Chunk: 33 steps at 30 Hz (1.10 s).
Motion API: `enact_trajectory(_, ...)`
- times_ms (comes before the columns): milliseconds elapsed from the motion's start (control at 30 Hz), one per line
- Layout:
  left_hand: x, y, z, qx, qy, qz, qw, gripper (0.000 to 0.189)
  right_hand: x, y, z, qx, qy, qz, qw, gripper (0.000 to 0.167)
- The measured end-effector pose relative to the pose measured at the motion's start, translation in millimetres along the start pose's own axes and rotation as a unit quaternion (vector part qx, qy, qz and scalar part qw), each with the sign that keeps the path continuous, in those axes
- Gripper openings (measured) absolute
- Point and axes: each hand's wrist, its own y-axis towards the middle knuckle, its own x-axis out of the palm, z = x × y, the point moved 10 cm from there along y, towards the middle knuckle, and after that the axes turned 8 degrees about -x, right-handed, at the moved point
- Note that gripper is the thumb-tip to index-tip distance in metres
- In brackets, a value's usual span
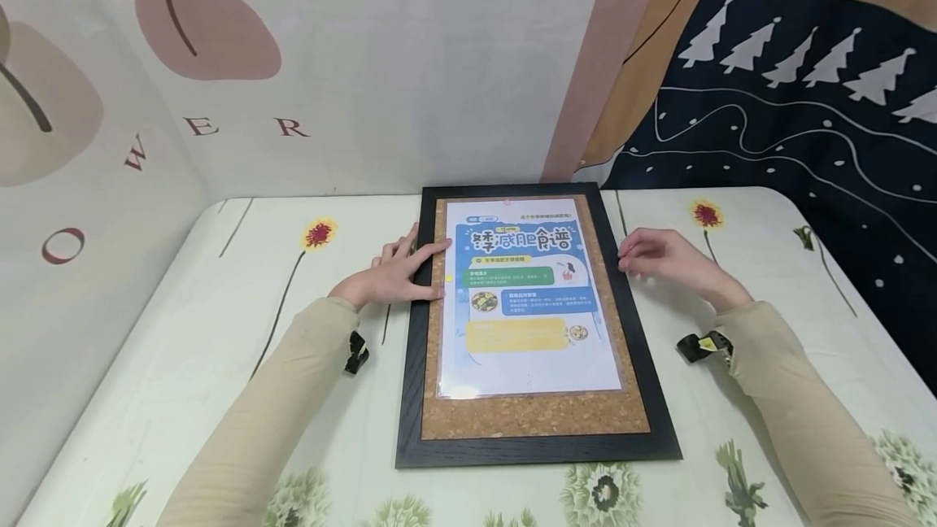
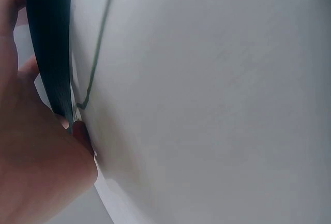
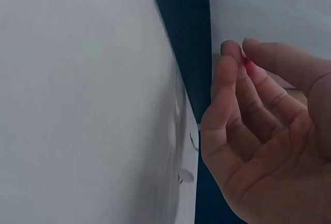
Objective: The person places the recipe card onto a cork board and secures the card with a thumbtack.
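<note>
A cork board (image 1: 538,417) in a black frame (image 1: 662,397) lies on the table, its top end near the wall. On the cork is a printed poster (image 1: 527,372), with a pink push pin (image 1: 507,202) at its top and a yellow push pin (image 1: 448,277) at its left edge. My left hand (image 1: 395,271) grips the frame's left side, thumb and index finger reaching onto the poster, other fingers by the outer edge. Beside the frame's right side, my right hand (image 1: 662,259) pinches a small red push pin (image 3: 249,68) between thumb and fingertips, mostly hidden by them.
A flower-printed cloth (image 1: 241,332) covers the table. Pale patterned fabric (image 1: 410,63) hangs behind and at left; dark fabric with white trees (image 1: 791,128) hangs at right. A black strap device (image 1: 356,352) sits at the left wrist, another strap device (image 1: 704,346) at the right.
</note>
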Motion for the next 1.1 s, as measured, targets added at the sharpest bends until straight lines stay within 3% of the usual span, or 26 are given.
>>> enact_trajectory(533, 0.4, 0.6, -1.5, -0.002, -0.005, -0.001, 1.0000, 0.086, 22, 9.4, -9, -0.008, -0.034, -0.054, 0.9979, 0.014)
enact_trajectory(900, -1.0, -0.8, -0.5, -0.003, -0.008, -0.004, 1.0000, 0.086, 34, 13.5, -22, -0.068, -0.044, -0.077, 0.9937, 0.012)
enact_trajectory(1100, -0.3, -0.9, 0.8, 0.002, -0.005, -0.006, 1.0000, 0.086, 39, 16.4, -22, -0.063, -0.037, -0.085, 0.9937, 0.012)
